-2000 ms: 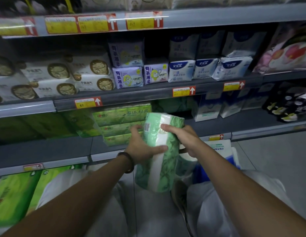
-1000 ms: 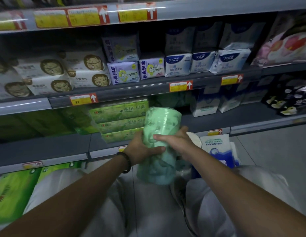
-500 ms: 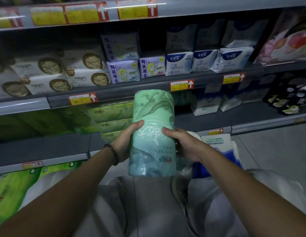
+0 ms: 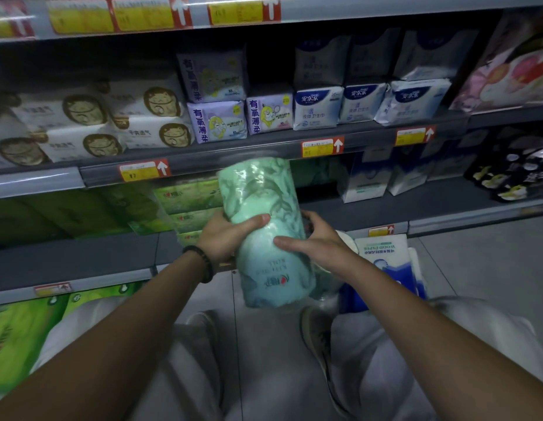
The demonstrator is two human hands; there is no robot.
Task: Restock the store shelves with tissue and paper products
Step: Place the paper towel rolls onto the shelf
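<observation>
Kitchen-roll pack [image 4: 264,226], green printed wrap, is held in the air in front of the shelving, roughly upright with its top end tipped slightly left. The top end reaches the height of the grey price rail [image 4: 221,158]; the bottom end hangs above the person's lap. Its lettering reads upside down.

Left hand [image 4: 224,235] grips the pack's left side at mid-height, with the thumb laid across the near face and the fingers hidden behind. There is a dark bead bracelet [image 4: 203,264] on that wrist.

Right hand [image 4: 319,244] grips the right side a little lower, thumb across the near face, fingers curled round the far side.

Far left of the pack, green tissue packs [image 4: 188,199] are stacked on the lower shelf [image 4: 73,259]. One shelf up are purple pad packs [image 4: 217,121] and blue-and-white pad packs [image 4: 317,107]. Near right of the right hand stands a blue-and-white paper pack [image 4: 382,256]; its base is hidden.
</observation>
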